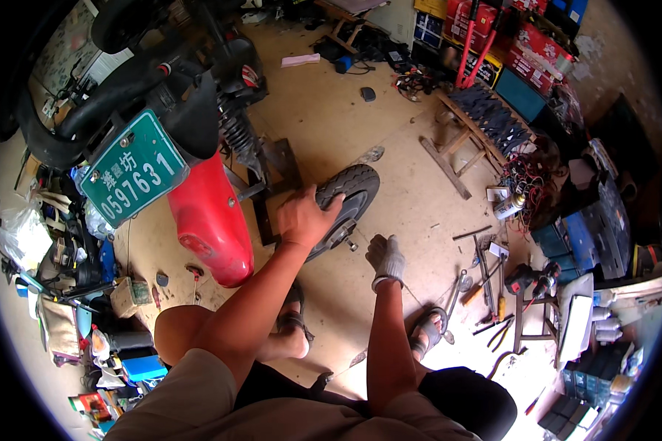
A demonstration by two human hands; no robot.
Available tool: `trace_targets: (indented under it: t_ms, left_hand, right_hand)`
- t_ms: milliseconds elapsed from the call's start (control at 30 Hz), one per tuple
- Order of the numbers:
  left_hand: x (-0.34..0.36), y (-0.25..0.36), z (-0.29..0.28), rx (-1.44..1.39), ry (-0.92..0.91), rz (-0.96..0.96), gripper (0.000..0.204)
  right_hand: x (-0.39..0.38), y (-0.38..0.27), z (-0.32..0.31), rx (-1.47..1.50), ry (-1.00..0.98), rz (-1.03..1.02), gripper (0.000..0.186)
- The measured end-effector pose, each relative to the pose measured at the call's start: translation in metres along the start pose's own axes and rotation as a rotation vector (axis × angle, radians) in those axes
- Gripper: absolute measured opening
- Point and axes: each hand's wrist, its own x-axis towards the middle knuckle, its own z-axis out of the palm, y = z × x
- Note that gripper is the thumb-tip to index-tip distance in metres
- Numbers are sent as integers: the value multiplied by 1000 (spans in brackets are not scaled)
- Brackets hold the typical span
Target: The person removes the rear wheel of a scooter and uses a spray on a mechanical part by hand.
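My bare left hand (304, 217) rests flat on top of a small black tyre (357, 189) that stands upright on the concrete floor, with its metal hub just below my palm. My right hand (387, 259) wears a grey work glove and hovers just right of the wheel, fingers loosely curled, apparently holding nothing. The wheel stands behind a red scooter (210, 213) with a red rear mudguard and a green plate (132, 178), raised on a dark stand (278, 187).
Hand tools (485, 283) lie scattered on the floor to the right, beside a spray can (509, 206) and a small stool (537, 316). A wooden rack (467, 136) and red boxes (526, 44) stand behind. Clutter fills the left side (59, 294). My sandalled feet (428, 327) are below.
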Motion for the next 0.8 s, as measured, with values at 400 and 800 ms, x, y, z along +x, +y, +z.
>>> trace_targets:
  t_ms: [400,800]
  left_hand:
    - [3,9,0,2,-33,-4,57]
    - [-14,8,-1,-114,-130,-43,58]
  right_hand:
    - [16,41,-16,154,-470,203,49]
    - [-74,-87,170,-380,42,-260,83]
